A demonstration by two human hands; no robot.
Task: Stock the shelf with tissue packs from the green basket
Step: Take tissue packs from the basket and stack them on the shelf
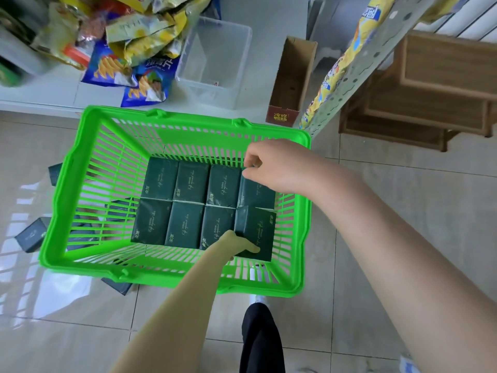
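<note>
Left hand (236,244) gripping near pack (255,227), right hand (271,165) pinching far pack (255,192)

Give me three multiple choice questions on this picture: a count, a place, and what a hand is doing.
1. How many tissue packs show inside the green basket? A. Four B. Eight C. Twelve
2. Where is the clear bin? A. On the white shelf B. In the basket C. In a hand
3. What is the left hand doing? A. Hanging open B. Holding the basket rim C. Gripping the near right pack
Answers: B, two rows of four; A, it stands on the shelf beyond the basket; C, its thumb lies over that pack's edge.
</note>
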